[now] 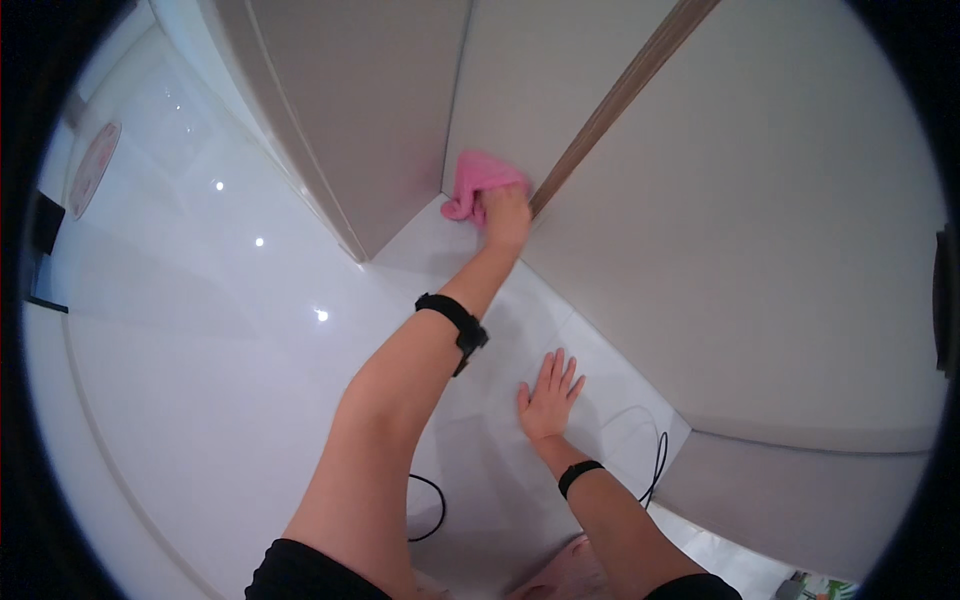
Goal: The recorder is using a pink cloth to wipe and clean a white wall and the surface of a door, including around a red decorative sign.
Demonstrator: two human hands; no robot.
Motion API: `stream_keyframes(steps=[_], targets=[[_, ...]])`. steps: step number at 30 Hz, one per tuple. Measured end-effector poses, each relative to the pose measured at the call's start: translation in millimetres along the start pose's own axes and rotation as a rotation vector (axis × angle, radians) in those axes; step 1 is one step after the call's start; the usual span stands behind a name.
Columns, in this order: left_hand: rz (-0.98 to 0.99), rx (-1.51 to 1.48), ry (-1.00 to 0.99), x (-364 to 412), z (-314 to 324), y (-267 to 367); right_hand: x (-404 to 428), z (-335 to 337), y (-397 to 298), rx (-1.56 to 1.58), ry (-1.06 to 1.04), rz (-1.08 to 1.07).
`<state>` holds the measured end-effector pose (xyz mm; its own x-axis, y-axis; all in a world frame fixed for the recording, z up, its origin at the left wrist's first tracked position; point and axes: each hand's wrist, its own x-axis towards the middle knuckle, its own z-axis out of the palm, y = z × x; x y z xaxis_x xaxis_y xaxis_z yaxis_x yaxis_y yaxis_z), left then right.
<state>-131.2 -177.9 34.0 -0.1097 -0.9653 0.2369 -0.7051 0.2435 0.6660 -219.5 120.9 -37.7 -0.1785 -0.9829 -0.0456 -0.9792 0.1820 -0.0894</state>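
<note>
My left hand reaches far forward and is closed on a pink cloth. The cloth is bunched against the foot of a light panel, close to an inner corner and the white glossy floor. Part of my fingers is hidden under it. Just right of that hand, a brown wood-look strip runs up the panel. My right hand lies palm down on the floor with its fingers spread, holding nothing.
A grey-beige panel stands left of the corner, and a wide pale panel rises on the right. Black cords lie by my right forearm and near my left arm. A round pinkish object is at far left.
</note>
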Motion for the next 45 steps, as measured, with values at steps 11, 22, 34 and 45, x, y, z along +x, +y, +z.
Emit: stream_keyframes(steps=[11,22,34,45], targets=[[0.388,0.114,0.461,39,-226,120,0,-5,4,0.006,-0.057,0.054],[0.646,1.876,-0.022,29,-299,48,6,-13,7,0.066,-0.230,0.047],[0.658,0.932,0.257,55,-413,117,-9,-44,-12,0.174,-0.034,-0.562],[0.771,1.444,0.478,78,-511,229,12,-135,-115,0.719,0.185,-0.776]])
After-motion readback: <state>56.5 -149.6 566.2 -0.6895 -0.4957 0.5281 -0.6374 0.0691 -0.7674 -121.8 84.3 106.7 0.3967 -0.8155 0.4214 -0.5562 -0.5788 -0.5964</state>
